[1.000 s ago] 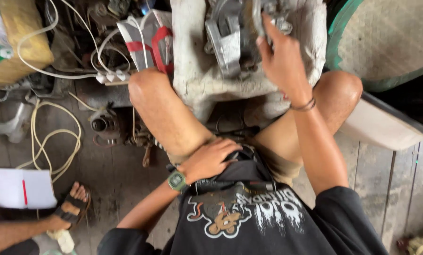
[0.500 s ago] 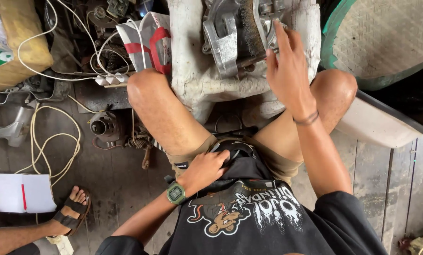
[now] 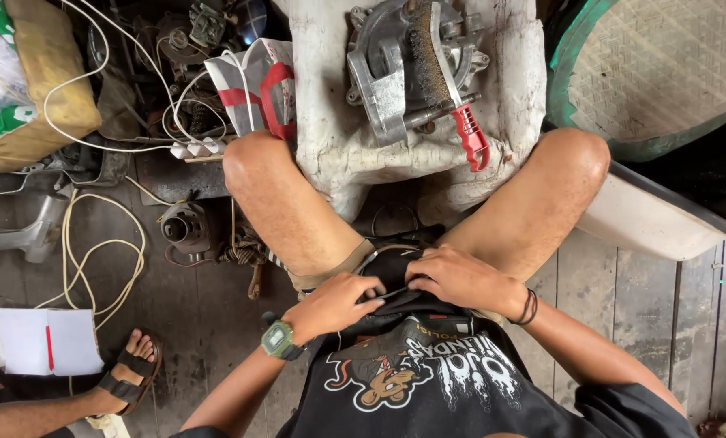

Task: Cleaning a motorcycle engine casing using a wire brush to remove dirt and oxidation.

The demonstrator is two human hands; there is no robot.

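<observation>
Seated person, knees apart, black printed shirt. White tub-like block sits on the floor btwn the knees, carrying a grey metal engine casing; wire brush w/ red handle lies across the casing, untouched. Green woven basket top right, white tray under it. Left side: white cables, small motor part, white notebook w/ red pen, another person's sandalled foot.

Both hands at the lap, well away from the casing. Left hand (green wristwatch) and right hand (black wrist band) both curled narrow, fingertips pinching a dark pouch/fabric at the waist. Can't tell exactly what the item is. Hands nearly touching each other.
</observation>
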